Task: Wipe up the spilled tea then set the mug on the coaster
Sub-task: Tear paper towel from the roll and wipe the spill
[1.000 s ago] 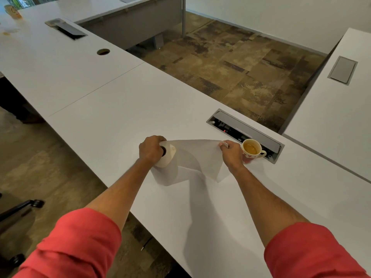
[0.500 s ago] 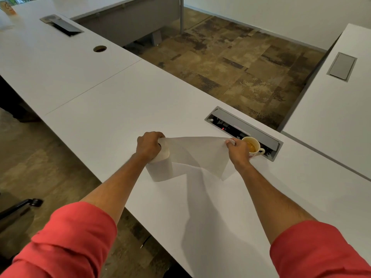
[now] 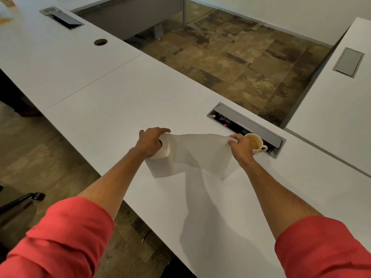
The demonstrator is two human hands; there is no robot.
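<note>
White paper towel everywhere in this shot, basically. Left hand (image 3: 152, 141) is clamped around the top of a paper towel roll (image 3: 161, 159), which stands upright on the white desk (image 3: 124, 101). Right hand (image 3: 240, 146) pinches the free end of the sheet (image 3: 200, 151) between thumb and fingers, so the sheet is stretched out between the two hands, with its lower edge sagging and one corner hanging down toward the desk.

Mug (image 3: 257, 144) sits on the desk right behind the right hand, partly hidden by it. It's a pale cup with yellowish tea inside and the handle sticking out to the right. It's just beside the open grey cable box (image 3: 247, 125) sunk into the desk, near its right end.

Both forearms are bare with red sleeves (image 3: 66, 235) pushed up. Way off at the far left corner of the desk there's an orangey smudge (image 3: 6, 20), and something small behind it at the picture's edge, too cut off to tell what it is. A round cable hole (image 3: 100, 42) and another open cable hatch (image 3: 62, 17) sit further up the desk. Brownish patchy carpet (image 3: 230, 57) beyond.
</note>
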